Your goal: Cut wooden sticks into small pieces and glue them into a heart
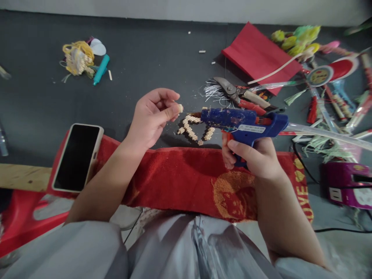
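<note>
1. Dark grey tabletop (162, 54), head view: your work surface, a red towel (174, 178) along its near edge.
2. Small pale piece (181, 108): pinched between your left hand's (154, 118) thumb and finger, just beyond the nozzle. Probably light and fragile; best held by its edge, fingertips clear of the tip.
3. Blue glue gun (244, 120): your right hand (258, 157) wraps its handle, fingers at the orange trigger (228, 137). Likely stiff and modest in weight; tip possibly hot, so keep to the handle.
4. Pale beaded shape (188, 131): on the tabletop below the nozzle, partly hidden by the gun. Looks knobbly, likely light.
5. Obstacles: pruning shears (231, 89) just behind the barrel; clear glue stick (328, 133) trailing right over clutter; black cord (305, 166).
6. Surroundings: red paper (258, 54), far right; phone (78, 157) by your left forearm; yellow yarn (77, 58), far left.
</note>
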`<state>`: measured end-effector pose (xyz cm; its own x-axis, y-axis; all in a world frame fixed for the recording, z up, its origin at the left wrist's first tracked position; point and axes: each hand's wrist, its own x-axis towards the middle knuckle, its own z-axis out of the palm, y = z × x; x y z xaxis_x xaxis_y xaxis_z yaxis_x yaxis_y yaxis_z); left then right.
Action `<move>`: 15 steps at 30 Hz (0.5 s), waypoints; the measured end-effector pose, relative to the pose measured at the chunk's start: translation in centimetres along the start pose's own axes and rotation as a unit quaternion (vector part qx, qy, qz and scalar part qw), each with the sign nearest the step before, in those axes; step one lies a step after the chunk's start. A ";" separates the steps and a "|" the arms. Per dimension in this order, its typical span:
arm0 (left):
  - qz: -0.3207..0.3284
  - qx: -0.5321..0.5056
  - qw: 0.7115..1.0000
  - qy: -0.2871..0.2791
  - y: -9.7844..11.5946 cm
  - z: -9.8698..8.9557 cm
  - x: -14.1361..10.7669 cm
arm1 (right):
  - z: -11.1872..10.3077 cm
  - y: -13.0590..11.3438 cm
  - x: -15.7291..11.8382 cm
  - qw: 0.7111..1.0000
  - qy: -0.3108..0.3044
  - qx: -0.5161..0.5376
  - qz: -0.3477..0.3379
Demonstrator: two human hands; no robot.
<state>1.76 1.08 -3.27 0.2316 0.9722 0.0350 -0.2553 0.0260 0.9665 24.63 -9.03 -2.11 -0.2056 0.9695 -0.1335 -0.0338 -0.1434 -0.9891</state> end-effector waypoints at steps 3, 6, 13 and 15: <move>0.000 -0.013 1.000 -0.002 -0.1 -0.1 0.1 | -0.5 -0.5 0.0 0.998 0.047 -0.028 0.003; -0.006 -0.020 1.000 -0.003 -0.1 -0.1 0.2 | -1.0 -1.7 0.1 0.991 0.103 -0.088 0.005; 0.000 -0.013 1.000 0.006 -1.0 -0.5 0.7 | -2.5 -3.9 -0.8 0.881 0.212 -0.414 0.091; 0.004 -0.027 1.000 0.005 -1.3 -0.7 0.9 | -2.9 -4.1 -1.5 0.832 0.226 -0.491 0.122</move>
<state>1.66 2.13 -4.68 0.2190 0.9749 0.0404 -0.3073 0.0297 0.9511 27.94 -9.29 1.95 0.3071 0.9429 -0.1287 0.8166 -0.3305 -0.4732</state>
